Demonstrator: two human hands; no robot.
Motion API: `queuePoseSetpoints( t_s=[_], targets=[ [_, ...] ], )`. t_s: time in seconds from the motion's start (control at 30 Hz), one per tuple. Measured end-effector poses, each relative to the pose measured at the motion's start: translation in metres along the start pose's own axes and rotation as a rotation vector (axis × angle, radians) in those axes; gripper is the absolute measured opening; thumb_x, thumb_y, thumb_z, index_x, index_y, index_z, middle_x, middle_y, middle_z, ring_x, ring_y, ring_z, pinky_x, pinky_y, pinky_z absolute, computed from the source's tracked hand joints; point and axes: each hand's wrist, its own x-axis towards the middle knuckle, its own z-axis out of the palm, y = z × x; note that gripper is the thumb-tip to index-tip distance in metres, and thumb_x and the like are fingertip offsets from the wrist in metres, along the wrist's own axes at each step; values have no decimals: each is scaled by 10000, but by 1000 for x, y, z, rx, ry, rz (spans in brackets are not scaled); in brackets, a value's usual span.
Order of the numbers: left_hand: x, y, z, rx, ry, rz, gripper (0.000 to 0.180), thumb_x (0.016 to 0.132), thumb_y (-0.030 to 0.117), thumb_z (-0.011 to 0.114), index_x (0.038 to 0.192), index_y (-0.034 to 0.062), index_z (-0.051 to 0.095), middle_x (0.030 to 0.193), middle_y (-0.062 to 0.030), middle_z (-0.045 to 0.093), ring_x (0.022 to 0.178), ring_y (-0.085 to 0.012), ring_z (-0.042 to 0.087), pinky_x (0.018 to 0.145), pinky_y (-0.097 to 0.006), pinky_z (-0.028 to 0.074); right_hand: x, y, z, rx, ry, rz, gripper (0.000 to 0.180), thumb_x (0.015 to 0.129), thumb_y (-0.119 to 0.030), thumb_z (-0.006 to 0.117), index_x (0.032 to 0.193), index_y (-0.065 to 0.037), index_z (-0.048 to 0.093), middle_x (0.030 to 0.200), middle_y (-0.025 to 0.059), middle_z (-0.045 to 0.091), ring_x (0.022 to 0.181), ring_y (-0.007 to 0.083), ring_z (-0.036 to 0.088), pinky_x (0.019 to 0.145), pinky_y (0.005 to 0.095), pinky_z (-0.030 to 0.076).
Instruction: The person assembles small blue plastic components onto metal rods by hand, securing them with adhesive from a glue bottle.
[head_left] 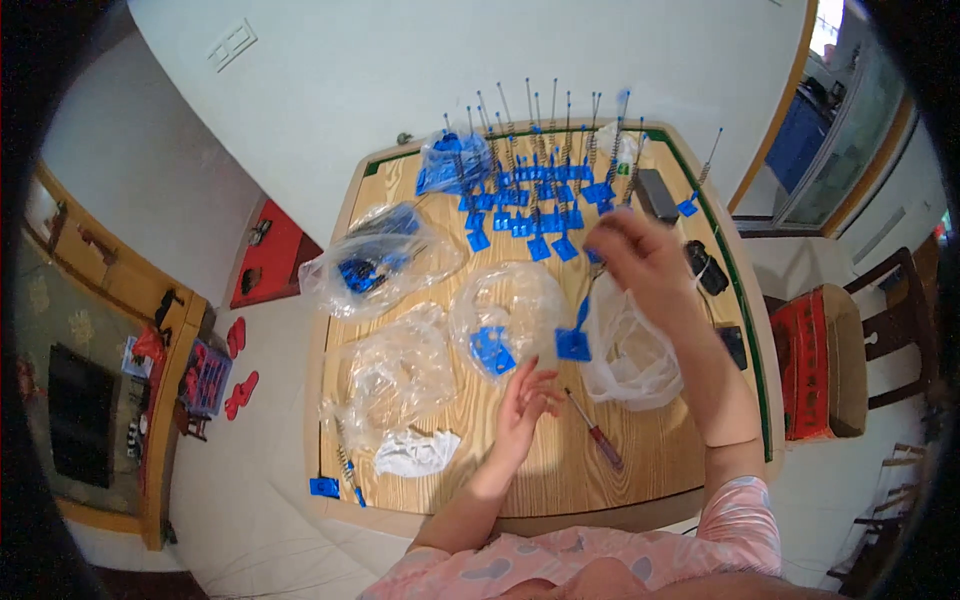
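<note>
The left hand (pixel 524 404) is held fingers-spread beside a clear plastic bag (pixel 541 305); whether a blue square-based plastic piece (pixel 574 344) is gripped by the right hand (pixel 638 262) cannot be told.

Surface (pixel 556 478): light wood grain, green-trimmed.
Far edge: blue-based spring rods (pixel 538 222) standing in a dense cluster.
Left edge: clear plastic bags (pixel 392 368), crumpled.
Near left corner: blue plate (pixel 324 487) and spring (pixel 346 466).
Right edge: dark rectangular block (pixel 656 196).
Toward near edge: red-handled screwdriver (pixel 605 449).

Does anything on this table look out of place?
Slightly: a coiled metal spring and a blue square plastic plate sit at the near-left corner, well away from the clustered blue-based metal spring rods.
</note>
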Motion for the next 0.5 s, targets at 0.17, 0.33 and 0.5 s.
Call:
queuePoseSetpoints(
  t_s=[0.17,0.33,0.5],
  targets=[
    [11,10,-10,-374,-132,-77,519,919,180,427,1373,113,187,1192,-181,464,948,-254,558,721,-322,473,-18,41,52,46,-311,116,132,861,-145,544,799,-29,556,602,-37,469,515,32,400,447,197,306],
    [15,14,-20,-436,12,-84,421,914,233,459,1274,56,331,1117,-188,508,854,-232,581,692,-297,485,-7,63,83,74,-318,18,151,867,-154,533,783,-29,529,601,-37,448,518,31,391,454,202,307],
    [17,12,-24,-312,171,-79,298,921,189,436,1169,25,412,1000,-174,557,762,-203,585,651,-272,478,5,85,99,150,-380,20,176,871,-163,526,754,-35,498,587,-33,440,507,34,405,445,207,309]
  ],
)
